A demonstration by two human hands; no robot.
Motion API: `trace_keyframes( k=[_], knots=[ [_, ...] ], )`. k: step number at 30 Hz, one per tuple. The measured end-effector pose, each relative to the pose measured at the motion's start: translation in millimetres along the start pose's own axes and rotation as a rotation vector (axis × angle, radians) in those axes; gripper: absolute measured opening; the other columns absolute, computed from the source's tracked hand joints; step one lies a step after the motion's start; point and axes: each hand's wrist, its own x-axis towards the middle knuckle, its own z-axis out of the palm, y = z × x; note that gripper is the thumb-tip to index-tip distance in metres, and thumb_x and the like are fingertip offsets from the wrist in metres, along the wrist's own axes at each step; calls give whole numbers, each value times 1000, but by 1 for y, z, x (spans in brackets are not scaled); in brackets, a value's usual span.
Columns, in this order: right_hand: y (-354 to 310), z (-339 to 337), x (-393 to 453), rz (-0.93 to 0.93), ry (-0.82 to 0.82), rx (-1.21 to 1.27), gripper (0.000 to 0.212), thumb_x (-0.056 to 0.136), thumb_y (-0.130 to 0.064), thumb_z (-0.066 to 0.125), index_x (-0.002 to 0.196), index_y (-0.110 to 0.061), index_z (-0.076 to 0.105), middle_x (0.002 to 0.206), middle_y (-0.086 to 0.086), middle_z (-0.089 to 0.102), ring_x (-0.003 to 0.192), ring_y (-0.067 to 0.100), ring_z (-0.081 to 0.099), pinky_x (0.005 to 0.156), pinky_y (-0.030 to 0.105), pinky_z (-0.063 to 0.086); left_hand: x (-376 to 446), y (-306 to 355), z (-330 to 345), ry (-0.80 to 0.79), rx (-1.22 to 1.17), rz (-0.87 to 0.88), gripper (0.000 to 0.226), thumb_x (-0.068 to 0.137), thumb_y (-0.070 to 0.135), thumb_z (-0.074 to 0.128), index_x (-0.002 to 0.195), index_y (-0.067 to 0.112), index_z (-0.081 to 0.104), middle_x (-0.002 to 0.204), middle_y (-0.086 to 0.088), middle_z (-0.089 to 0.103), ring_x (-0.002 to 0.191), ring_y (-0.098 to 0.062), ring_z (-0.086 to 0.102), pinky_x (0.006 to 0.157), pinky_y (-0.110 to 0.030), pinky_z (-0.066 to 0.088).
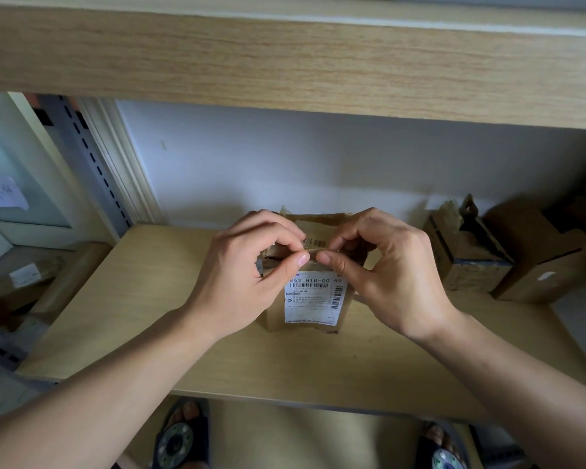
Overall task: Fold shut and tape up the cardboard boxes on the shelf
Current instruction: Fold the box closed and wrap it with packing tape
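the small box point(303, 299) is sitting upright near the middle of the shelf point(156, 299), label point(313, 297) facing the person, with both hands working at its top edge. the left hand point(244, 275) is curling over the left side, its thumb and forefinger pressed together on the front top flap point(313, 252). the right hand point(386, 269) is mirroring it, its fingers point(335, 262) pinching the same flap edge from the right. the two thumbs are nearly touching. the back flap point(318, 219) is standing up behind the knuckles, so the top is not yet closed. no tape roll is showing anywhere.

risk from here, as i judge it: the flap looks creased and worn, so it is likely springing back once the pinch is loosening, and tape laid over a gap would be puckering. pulling forward on a light box may also be tipping it toward the shelf's front edge. two more boxes point(467, 262) are waiting at the right, one with ragged flaps; a wide elbow move could be knocking them.
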Motion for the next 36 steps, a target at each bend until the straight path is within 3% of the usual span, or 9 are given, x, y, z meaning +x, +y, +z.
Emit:
trace_keyframes(
  k=[4,12,20,25,29,36],
  knots=[
    [1,-3,5,8,-28,-19,14,84,-28,82,85,-17,74,87,-10,65,77,12,63,69,17,51,1,1,0,3,-2,-18,6,88,9,76,84,5,73,99,0,71,97,-14,69,84,-26,52],
    [2,-5,10,9,-10,-14,15,83,-31,84,81,-18,77,83,-8,69,71,13,66,66,34,56,4,4,2,29,4,-44,5,85,5,76,82,5,72,96,0,71,92,-14,68,81,-17,49],
    [1,-3,11,31,-5,-11,14,80,-27,88,79,-18,78,81,-9,69,69,12,65,66,31,55,6,6,3,51,12,-46,8,85,7,77,79,4,72,92,0,71,87,-13,68,79,-14,48],
    [2,-3,11,48,12,11,15,79,-27,89,77,-18,78,80,-8,69,68,14,65,64,30,54,9,8,4,67,21,-42,9,86,9,76,79,5,73,89,1,71,85,-12,68,76,-18,51],
    [1,-3,12,79,-2,55,15,78,-26,90,75,-19,78,79,-6,69,67,16,65,63,30,54,11,7,4,65,-5,-56,9,86,6,78,79,6,71,86,2,71,82,-15,68,73,-33,53],
    [1,-3,13,154,-15,98,15,75,-26,91,74,-20,78,81,-7,70,70,16,66,63,24,53,11,7,5,61,-20,-75,9,85,6,78,79,6,71,87,1,71,83,-15,69,74,-34,53]
  ],
)
